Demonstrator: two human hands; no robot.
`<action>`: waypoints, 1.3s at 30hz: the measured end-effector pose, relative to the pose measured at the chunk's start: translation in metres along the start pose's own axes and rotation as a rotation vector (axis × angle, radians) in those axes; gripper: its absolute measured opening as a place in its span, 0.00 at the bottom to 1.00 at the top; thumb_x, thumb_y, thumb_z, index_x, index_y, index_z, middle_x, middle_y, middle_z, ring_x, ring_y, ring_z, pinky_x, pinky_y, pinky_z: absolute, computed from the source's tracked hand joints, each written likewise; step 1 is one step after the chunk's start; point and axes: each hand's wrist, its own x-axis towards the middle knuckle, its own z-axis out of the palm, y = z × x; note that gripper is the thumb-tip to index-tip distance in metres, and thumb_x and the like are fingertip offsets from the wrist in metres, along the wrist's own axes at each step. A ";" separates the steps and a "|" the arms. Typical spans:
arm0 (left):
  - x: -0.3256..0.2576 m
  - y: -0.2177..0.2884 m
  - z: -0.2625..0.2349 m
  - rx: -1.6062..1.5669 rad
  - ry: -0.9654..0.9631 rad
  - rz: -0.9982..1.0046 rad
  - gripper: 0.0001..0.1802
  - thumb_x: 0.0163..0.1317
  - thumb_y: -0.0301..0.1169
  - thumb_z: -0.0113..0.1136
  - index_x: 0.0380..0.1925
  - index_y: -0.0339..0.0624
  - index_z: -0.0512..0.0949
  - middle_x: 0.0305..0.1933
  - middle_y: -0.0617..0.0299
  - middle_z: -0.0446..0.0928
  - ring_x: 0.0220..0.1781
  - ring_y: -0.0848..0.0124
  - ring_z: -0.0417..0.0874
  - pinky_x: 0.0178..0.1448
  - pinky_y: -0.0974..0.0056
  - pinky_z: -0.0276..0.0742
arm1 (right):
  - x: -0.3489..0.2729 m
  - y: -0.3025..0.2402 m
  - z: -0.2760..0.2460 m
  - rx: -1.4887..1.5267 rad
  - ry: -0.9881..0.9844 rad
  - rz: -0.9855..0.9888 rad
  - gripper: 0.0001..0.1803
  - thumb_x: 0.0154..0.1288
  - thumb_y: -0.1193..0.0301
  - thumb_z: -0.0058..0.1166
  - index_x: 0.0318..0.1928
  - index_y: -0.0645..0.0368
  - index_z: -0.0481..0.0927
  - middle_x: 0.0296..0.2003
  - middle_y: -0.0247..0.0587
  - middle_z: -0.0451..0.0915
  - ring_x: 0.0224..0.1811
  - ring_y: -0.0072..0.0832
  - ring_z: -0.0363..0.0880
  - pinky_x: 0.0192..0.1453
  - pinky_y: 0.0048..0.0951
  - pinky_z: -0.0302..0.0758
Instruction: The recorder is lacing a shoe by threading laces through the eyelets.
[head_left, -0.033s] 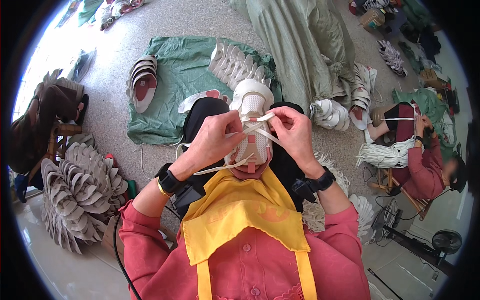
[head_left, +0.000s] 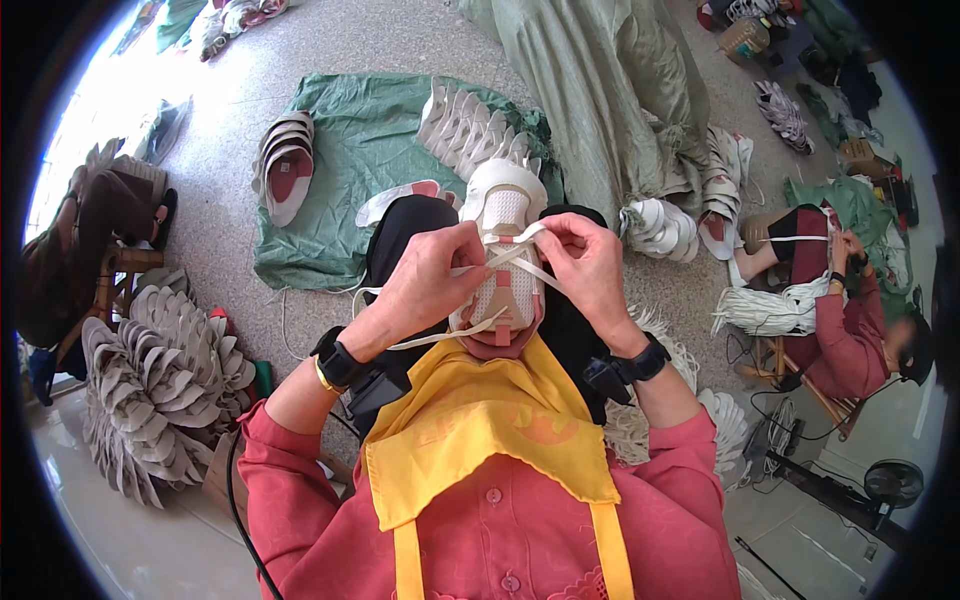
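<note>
**Two hands lacing a white shoe on the lap**

We look down from a head camera at our own two hands working over a white shoe [head_left: 505,250] that rests on our lap, toe pointing away from us, between dark trouser legs. Our left hand [head_left: 425,280] is closed in a pinch grip on a flat cream lace [head_left: 480,268] at the left side of the shoe's upper. Our right hand [head_left: 590,265] pinches the same lace with its fingertips near the top eyelets, thumb and forefinger pressed together. The lace crosses the mesh tongue and a loose end trails down toward our left wrist. Each wrist wears a dark band, and a yellow apron [head_left: 480,440] over a pink shirt fills the lower view.

On the speckled floor ahead lies a green sheet [head_left: 350,150] carrying a row of white shoe uppers [head_left: 470,125]. To our left is a heap of grey fan-like shoe pieces [head_left: 150,390]. At the right edge, well apart from us, another person in a pink sleeve [head_left: 850,330] sits holding a bundle of white laces [head_left: 770,310].
</note>
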 end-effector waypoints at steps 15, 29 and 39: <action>-0.007 0.006 -0.020 0.177 -0.059 0.411 0.11 0.56 0.17 0.62 0.32 0.37 0.68 0.30 0.54 0.68 0.33 0.52 0.76 0.37 0.55 0.72 | -0.007 -0.021 0.011 -0.204 0.006 -0.138 0.13 0.63 0.80 0.65 0.47 0.64 0.81 0.31 0.42 0.86 0.32 0.27 0.88 0.39 0.27 0.83; -0.030 0.023 -0.057 0.430 -0.078 0.453 0.10 0.57 0.19 0.63 0.30 0.35 0.69 0.31 0.53 0.67 0.36 0.53 0.73 0.39 0.53 0.73 | -0.008 -0.019 0.009 -0.167 -0.032 -0.039 0.22 0.60 0.80 0.67 0.55 0.65 0.79 0.37 0.37 0.85 0.37 0.21 0.85 0.45 0.25 0.83; -0.053 -0.002 -0.049 0.392 0.022 0.171 0.11 0.62 0.16 0.61 0.36 0.36 0.67 0.30 0.51 0.71 0.30 0.49 0.76 0.35 0.53 0.72 | -0.023 -0.012 0.000 -0.145 -0.027 -0.152 0.13 0.64 0.78 0.67 0.48 0.65 0.80 0.35 0.39 0.85 0.36 0.24 0.85 0.43 0.26 0.82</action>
